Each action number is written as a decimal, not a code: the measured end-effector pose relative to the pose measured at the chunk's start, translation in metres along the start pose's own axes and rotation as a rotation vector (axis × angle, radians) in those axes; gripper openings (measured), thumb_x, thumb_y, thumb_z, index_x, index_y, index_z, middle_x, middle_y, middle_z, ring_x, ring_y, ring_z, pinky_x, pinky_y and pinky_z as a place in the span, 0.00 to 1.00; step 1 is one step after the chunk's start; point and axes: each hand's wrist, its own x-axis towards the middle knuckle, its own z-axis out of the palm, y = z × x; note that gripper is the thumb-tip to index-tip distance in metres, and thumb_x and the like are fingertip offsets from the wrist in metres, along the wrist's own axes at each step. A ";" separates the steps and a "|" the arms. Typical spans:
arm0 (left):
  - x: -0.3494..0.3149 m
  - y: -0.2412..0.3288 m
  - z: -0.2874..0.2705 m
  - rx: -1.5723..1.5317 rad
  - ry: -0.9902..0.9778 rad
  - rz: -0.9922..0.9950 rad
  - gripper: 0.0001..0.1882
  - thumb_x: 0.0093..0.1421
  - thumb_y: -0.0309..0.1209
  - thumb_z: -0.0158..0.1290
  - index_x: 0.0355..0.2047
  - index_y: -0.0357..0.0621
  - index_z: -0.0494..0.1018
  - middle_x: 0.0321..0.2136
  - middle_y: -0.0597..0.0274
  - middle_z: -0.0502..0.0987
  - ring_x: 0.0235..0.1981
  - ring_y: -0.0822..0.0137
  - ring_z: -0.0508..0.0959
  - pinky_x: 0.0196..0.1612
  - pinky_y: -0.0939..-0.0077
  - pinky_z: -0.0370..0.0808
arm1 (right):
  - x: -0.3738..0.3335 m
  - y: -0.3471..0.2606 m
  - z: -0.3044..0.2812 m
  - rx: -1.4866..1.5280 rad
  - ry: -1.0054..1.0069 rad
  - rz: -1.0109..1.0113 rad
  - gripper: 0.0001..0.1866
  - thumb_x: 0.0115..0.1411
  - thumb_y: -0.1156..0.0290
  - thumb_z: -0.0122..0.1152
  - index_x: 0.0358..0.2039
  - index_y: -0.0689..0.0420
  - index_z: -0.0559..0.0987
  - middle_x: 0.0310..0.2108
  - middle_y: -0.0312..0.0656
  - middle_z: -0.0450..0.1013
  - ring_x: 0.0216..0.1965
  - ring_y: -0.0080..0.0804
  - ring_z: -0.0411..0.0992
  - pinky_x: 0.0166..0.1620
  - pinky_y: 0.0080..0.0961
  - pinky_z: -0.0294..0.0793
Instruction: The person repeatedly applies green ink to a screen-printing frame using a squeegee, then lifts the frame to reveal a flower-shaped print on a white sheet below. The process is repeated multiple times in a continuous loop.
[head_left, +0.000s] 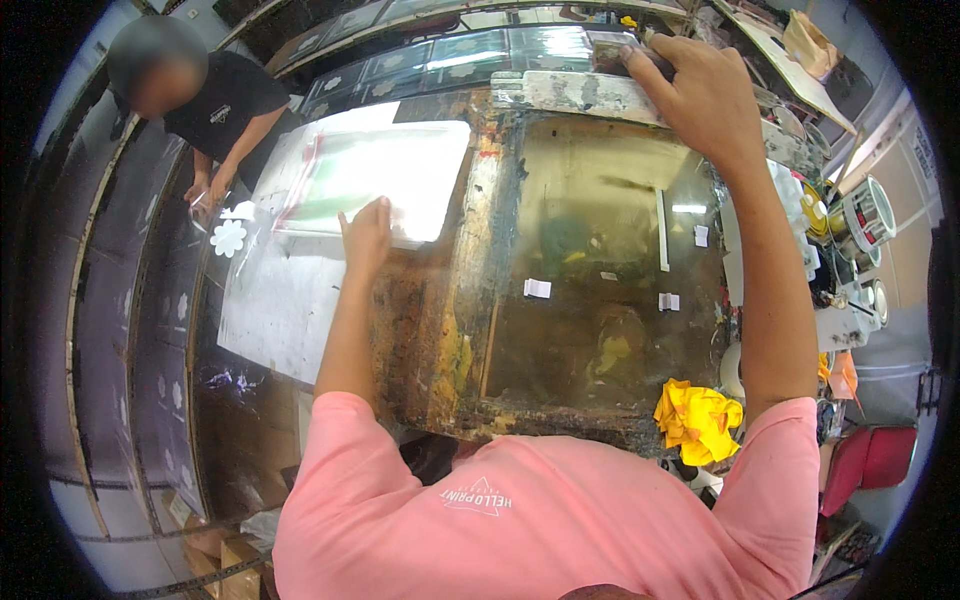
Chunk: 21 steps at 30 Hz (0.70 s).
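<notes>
Sheets point(430, 165), pale and glossy, lie left of centre, partly on a white board point(275, 310). Left hand point(369, 240) at their near edge, fingers narrow; can't tell if pinched. Right hand point(705, 95) curled at a dark item point(656, 63), far right; grip unclear. Step looks like picking a sheet; next move probably calls for separating one cleanly and squaring it to white tabs point(537, 288) on the glossy brown panel point(570, 345). Stained bench point(405, 345); yellow cloth point(698, 420) near right, cans point(866, 215) far right. Co-worker point(228, 112) far left, dark racks point(108, 350) left.
</notes>
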 end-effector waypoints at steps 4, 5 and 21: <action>0.006 0.047 -0.023 0.033 -0.039 0.191 0.28 0.79 0.48 0.35 0.53 0.44 0.81 0.47 0.45 0.84 0.55 0.44 0.79 0.74 0.36 0.52 | -0.003 0.001 -0.006 -0.001 -0.031 0.017 0.27 0.70 0.45 0.54 0.39 0.59 0.86 0.33 0.51 0.81 0.39 0.53 0.78 0.47 0.47 0.68; 0.001 0.069 -0.019 0.108 -0.072 0.249 0.27 0.79 0.48 0.36 0.51 0.44 0.82 0.46 0.48 0.84 0.53 0.45 0.80 0.71 0.35 0.56 | -0.002 0.002 -0.007 -0.006 -0.044 0.025 0.28 0.70 0.45 0.54 0.39 0.59 0.86 0.33 0.51 0.81 0.39 0.53 0.79 0.47 0.47 0.69; -0.093 0.337 0.178 -0.052 -0.349 0.630 0.68 0.49 0.86 0.44 0.75 0.43 0.60 0.77 0.37 0.50 0.79 0.36 0.46 0.74 0.24 0.32 | 0.011 0.047 0.023 0.122 0.007 0.041 0.32 0.65 0.45 0.53 0.23 0.63 0.84 0.24 0.57 0.79 0.31 0.55 0.79 0.45 0.50 0.70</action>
